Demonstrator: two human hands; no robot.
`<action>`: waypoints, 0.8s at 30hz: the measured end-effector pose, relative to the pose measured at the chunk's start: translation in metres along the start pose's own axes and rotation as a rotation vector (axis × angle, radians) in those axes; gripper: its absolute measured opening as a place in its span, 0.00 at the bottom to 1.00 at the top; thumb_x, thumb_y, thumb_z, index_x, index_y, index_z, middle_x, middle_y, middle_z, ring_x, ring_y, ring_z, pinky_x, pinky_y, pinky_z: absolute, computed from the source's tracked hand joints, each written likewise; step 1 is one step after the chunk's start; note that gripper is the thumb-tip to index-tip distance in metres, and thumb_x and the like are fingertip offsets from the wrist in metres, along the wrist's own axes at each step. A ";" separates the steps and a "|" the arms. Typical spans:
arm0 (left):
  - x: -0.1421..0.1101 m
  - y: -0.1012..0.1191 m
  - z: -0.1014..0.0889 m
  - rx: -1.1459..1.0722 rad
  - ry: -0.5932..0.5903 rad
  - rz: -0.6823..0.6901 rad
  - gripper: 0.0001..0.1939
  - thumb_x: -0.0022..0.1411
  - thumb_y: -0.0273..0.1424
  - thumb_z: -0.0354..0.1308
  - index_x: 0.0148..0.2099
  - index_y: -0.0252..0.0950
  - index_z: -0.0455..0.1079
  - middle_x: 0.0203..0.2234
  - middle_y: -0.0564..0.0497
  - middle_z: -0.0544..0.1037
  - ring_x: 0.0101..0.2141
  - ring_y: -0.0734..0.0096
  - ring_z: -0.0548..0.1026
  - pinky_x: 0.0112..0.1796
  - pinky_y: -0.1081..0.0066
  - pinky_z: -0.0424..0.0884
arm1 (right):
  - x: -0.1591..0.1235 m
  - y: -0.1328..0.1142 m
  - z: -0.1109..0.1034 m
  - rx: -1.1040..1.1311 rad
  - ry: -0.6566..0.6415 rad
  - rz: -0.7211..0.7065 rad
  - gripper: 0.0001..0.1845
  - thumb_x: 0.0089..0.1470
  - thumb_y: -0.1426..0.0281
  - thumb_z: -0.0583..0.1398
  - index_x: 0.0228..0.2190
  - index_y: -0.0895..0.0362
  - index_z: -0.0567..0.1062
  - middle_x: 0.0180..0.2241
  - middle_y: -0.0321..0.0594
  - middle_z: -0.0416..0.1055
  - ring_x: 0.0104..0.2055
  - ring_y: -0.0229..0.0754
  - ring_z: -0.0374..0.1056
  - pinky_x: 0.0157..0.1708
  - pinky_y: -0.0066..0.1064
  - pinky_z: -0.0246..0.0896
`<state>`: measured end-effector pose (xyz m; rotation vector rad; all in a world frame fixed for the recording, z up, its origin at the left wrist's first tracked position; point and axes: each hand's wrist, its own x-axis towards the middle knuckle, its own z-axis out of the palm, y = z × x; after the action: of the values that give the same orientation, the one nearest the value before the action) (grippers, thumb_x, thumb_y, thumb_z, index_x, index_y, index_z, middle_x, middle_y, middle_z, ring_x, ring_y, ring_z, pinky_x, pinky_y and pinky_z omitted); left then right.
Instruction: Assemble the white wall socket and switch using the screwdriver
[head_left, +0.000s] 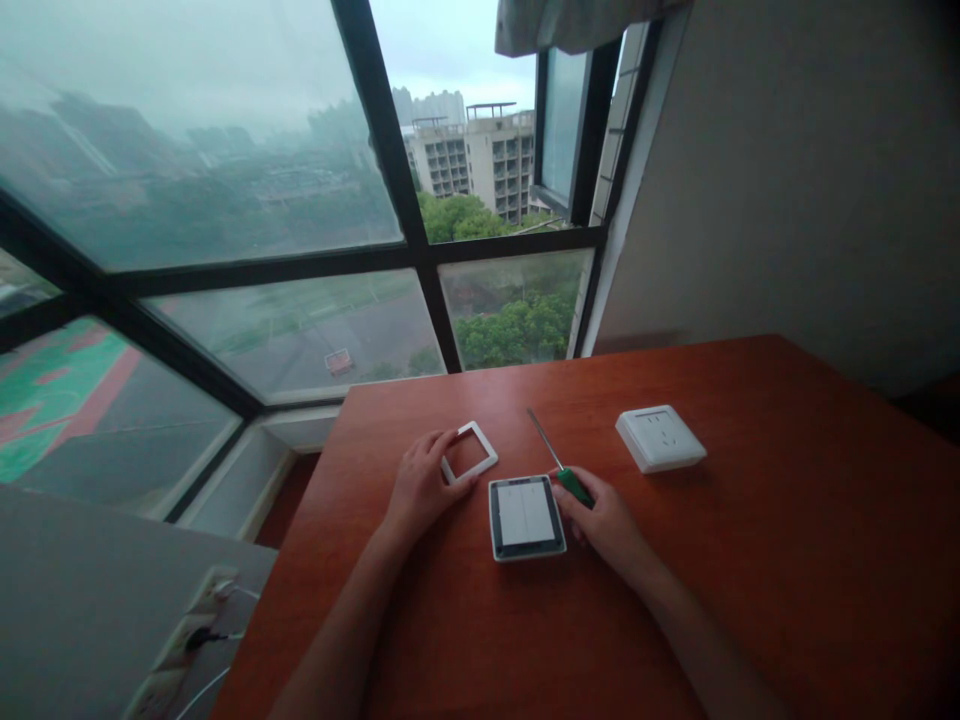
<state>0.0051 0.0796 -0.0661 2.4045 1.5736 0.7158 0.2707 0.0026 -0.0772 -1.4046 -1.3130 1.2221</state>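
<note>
A white square cover frame [486,441] lies on or just above the table, its left side gripped between the thumb and fingers of my left hand [426,480]. My right hand [600,515] is closed around the green handle of a screwdriver [573,484], whose metal shaft points up and away to the left. Between my hands sits a wall switch [526,515] with two white rocker panels and a dark grey border showing around them. The fingers of my right hand are close by its right edge; whether they touch it I cannot tell.
A white wall socket [664,437] on a thick box rests to the right on the reddish-brown wooden table [787,520]. Large windows with dark frames [431,250] rise behind the table. At lower left, plugs and cables [201,637] sit in wall outlets.
</note>
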 end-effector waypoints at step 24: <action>-0.035 0.078 -0.014 -0.271 -0.302 0.170 0.41 0.46 0.29 0.71 0.61 0.44 0.59 0.58 0.42 0.62 0.57 0.51 0.64 0.55 0.52 0.65 | -0.002 -0.006 -0.003 0.034 0.001 0.016 0.20 0.56 0.55 0.56 0.41 0.58 0.71 0.20 0.29 0.63 0.16 0.33 0.59 0.14 0.24 0.54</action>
<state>0.0498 0.0136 -0.0331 2.3285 1.0930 0.5227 0.2725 0.0014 -0.0701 -1.3941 -1.2772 1.2484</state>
